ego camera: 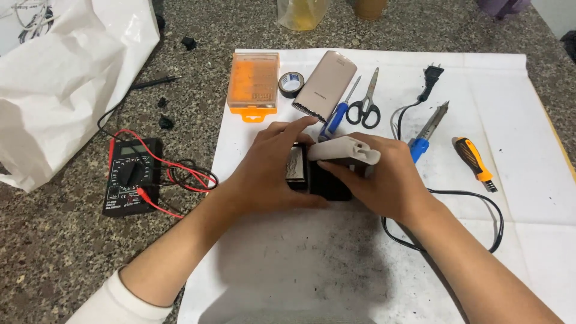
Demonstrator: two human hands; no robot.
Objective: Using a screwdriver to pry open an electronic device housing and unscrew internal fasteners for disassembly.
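Left hand point(273, 168), fingers spread, presses on black device point(327, 183) with silver cell point(296, 165) under fingertips. Right hand point(384, 177) grips beige casing point(345, 151) closed-fingered, just above the device, between both hands.

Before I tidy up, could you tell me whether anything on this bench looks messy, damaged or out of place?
Yes. The white paper sheet is smudged grey-black below the hands, left hand and right hand. Small black scraps lie loose on the stone counter above the multimeter, whose red leads are tangled. Nothing looks spilled.
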